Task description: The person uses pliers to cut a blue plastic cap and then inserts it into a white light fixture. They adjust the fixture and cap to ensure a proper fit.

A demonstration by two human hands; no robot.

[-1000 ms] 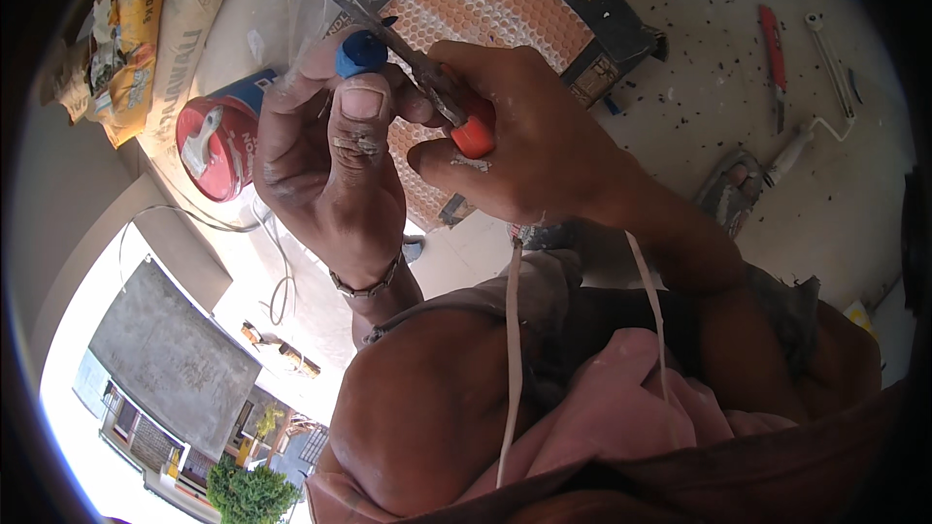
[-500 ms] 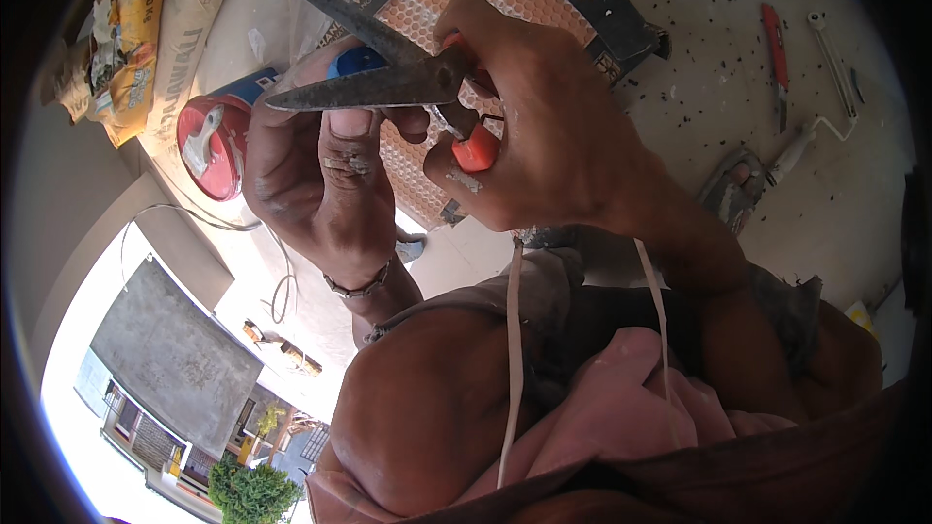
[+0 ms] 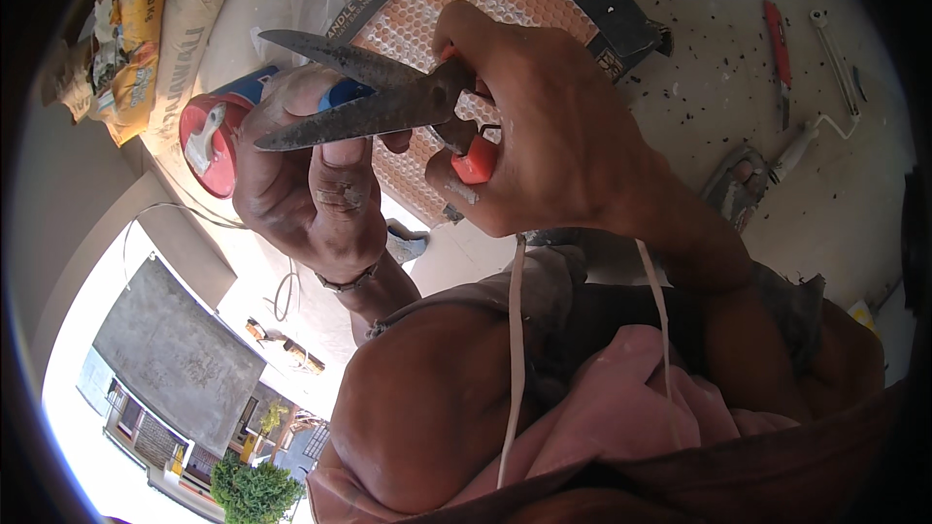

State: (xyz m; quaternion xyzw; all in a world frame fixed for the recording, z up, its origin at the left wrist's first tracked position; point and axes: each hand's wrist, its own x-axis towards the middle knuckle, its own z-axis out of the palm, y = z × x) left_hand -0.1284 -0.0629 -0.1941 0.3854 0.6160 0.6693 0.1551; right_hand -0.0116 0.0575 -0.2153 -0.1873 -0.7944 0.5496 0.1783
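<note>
My right hand [image 3: 573, 126] is wrapped round the orange-red grips of a pair of scissors [image 3: 354, 123]. The dark, stained blades are spread apart and point left, across my left hand. My left hand [image 3: 306, 184] pinches a small blue piece [image 3: 345, 93] between thumb and fingers. This blue piece shows between the two blades, partly hidden by the lower one and by my fingers; its kind I cannot make out. Whether a blade touches it I cannot tell.
Beyond my hands lies a black-edged carton [image 3: 621, 24] with bubble wrap. A red-lidded tub [image 3: 221, 160] carrying a pale brush-like tool stands left, near torn bags [image 3: 136, 49]. On the right floor lie a red utility knife [image 3: 777, 44], a long metal tool [image 3: 833, 53] and dark crumbs.
The scissors have swung downward at the tips, with the blades still spread. My left hand and the blue piece have shifted slightly down and left. My right hand has barely moved.
</note>
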